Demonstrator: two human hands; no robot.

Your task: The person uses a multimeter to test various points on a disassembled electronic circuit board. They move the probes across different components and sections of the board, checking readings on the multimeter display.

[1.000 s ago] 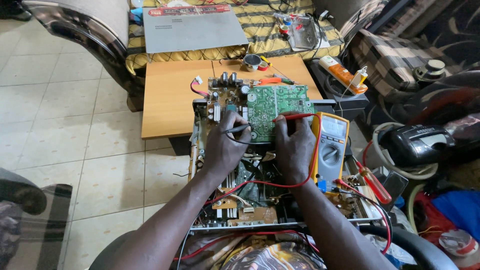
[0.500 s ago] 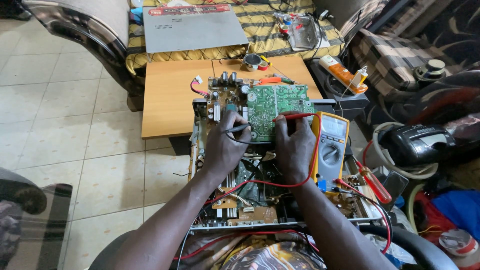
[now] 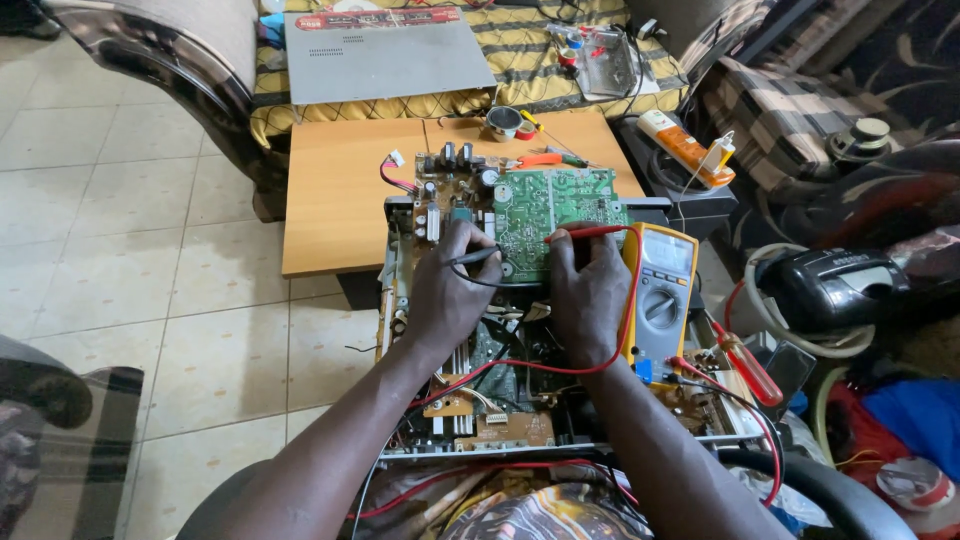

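Head view: we see our left hand clenched on a thin black meter probe, tip laid on the green printed circuit board near its lower left edge. Our right hand has its grip closed on a thin red meter probe, lying across the lower edge of that same board. The green board sits tilted on top of an opened metal chassis full of brown boards and wires, which rests against the front edge of a low light wooden table. A yellow handheld multimeter with a round dial lies just right of the right hand, red lead looping back under the wrist. A red-handled screwdriver lies right of the meter. A flat grey metal cover rests on the striped yellow cushion beyond the table.
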